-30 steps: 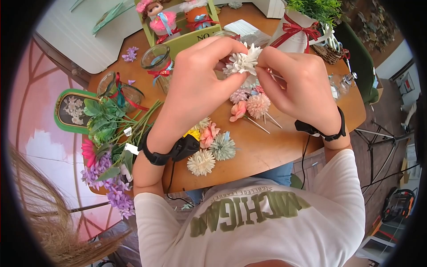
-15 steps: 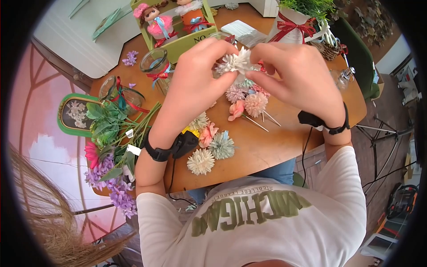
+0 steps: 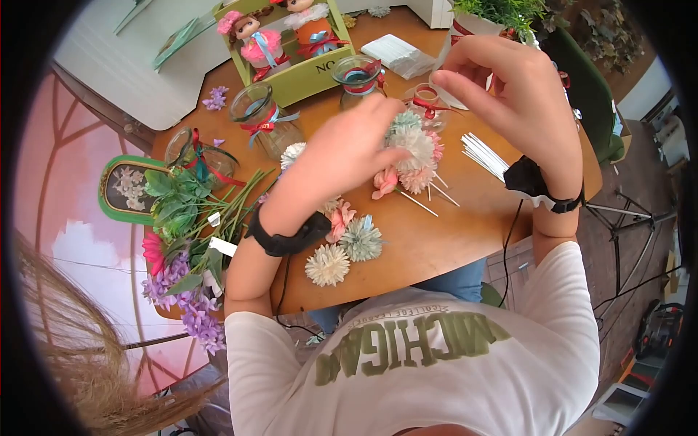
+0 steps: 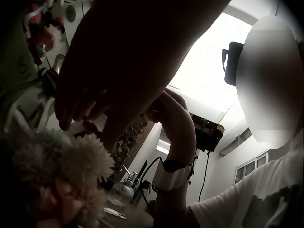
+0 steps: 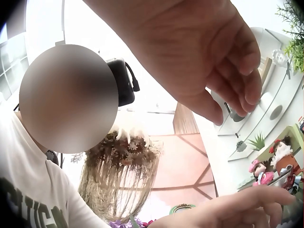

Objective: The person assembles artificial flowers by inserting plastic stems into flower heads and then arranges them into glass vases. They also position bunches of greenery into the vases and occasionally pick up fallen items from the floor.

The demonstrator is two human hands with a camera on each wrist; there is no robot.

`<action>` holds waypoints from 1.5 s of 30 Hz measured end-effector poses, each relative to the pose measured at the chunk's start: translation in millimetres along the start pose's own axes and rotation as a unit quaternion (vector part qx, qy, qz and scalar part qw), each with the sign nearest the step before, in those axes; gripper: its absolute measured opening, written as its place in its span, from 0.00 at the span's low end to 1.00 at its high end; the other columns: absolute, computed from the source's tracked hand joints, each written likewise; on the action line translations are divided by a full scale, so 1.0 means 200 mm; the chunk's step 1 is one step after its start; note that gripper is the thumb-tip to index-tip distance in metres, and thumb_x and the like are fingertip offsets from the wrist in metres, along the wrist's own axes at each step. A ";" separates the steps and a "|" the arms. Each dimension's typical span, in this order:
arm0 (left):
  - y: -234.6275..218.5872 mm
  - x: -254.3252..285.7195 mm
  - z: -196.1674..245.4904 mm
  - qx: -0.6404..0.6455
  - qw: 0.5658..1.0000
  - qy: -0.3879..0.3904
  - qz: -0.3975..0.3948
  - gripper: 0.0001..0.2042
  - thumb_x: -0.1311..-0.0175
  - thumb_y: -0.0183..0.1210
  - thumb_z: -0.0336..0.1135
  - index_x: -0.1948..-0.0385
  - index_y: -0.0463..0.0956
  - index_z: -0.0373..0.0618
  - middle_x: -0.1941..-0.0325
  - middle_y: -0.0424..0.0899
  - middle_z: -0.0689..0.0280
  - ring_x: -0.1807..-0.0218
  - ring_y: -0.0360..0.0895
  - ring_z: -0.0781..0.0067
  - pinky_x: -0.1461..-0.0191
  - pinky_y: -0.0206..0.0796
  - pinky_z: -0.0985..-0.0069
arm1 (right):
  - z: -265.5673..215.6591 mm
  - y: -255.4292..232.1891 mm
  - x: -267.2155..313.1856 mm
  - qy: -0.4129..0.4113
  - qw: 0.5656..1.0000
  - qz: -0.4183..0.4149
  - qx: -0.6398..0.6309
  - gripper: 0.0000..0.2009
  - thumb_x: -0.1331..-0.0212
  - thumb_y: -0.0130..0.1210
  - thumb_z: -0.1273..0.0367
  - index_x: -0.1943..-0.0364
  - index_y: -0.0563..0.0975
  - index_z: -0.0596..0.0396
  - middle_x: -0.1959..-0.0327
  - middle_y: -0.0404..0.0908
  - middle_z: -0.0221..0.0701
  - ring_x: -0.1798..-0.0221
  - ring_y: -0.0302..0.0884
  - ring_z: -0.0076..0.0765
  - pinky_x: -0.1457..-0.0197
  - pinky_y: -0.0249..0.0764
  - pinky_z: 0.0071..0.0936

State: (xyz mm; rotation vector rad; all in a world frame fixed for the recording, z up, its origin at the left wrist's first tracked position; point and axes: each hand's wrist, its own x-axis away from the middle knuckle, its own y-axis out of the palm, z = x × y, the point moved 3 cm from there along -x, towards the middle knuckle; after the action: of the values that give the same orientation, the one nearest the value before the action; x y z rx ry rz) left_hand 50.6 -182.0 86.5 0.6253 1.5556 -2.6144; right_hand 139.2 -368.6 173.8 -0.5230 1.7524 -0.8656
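A white flower head (image 3: 413, 147) lies among the pink and pale green flowers at the middle of the table. Over its left side is my left hand (image 3: 347, 145), blurred, with its thumb right at the petals. In the left wrist view its fingers (image 4: 71, 111) hang loosely above the flower cluster (image 4: 85, 159). My right hand (image 3: 520, 102) is raised at the right, over a bundle of white sticks (image 3: 483, 155). The right wrist view shows its fingers (image 5: 232, 85) bent loosely around nothing.
Ribboned glass jars (image 3: 258, 116) stand behind the left arm, beside a green crate (image 3: 320, 69) with dolls. Leafy stems and purple flowers (image 3: 200, 320) lie at the left. Several loose flower heads (image 3: 327, 264) are near the front edge. A potted plant (image 3: 502, 16) is at the back right.
The white flower, earlier held up between both hands, has come down onto the other flowers with the left hand. My right hand has let go and moved right and up, uncovering the white sticks.
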 end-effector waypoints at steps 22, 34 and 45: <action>-0.17 0.07 -0.18 -0.080 0.989 0.020 -0.119 0.14 0.41 0.62 0.27 0.53 0.81 0.40 0.59 0.85 0.53 0.53 0.84 0.51 0.51 0.76 0.63 | 0.03 -0.08 0.06 0.014 0.993 -0.095 0.074 0.08 0.43 0.65 0.67 0.62 0.83 0.53 0.72 0.85 0.35 0.66 0.84 0.44 0.61 0.77 0.38; -0.33 0.08 0.02 0.074 0.996 0.050 0.031 0.15 0.43 0.51 0.18 0.55 0.81 0.37 0.54 0.80 0.63 0.56 0.78 0.69 0.54 0.71 0.76 | 0.62 0.39 0.56 0.170 0.878 -0.345 0.285 0.05 0.47 0.61 0.70 0.67 0.85 0.53 0.71 0.86 0.41 0.63 0.85 0.51 0.60 0.80 0.45; -0.32 0.07 0.03 0.083 0.995 0.005 0.056 0.07 0.40 0.63 0.30 0.64 0.77 0.38 0.61 0.76 0.67 0.61 0.73 0.77 0.57 0.66 0.77 | 0.56 0.37 0.58 0.185 0.925 -0.286 0.167 0.07 0.47 0.54 0.73 0.74 0.83 0.57 0.75 0.84 0.43 0.66 0.84 0.54 0.61 0.80 0.47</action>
State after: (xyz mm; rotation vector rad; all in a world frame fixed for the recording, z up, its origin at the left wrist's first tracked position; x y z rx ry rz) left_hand 20.6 -151.8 137.7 0.7138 1.2733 -2.6789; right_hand 209.9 -437.4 25.8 -0.6862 1.7471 -1.7366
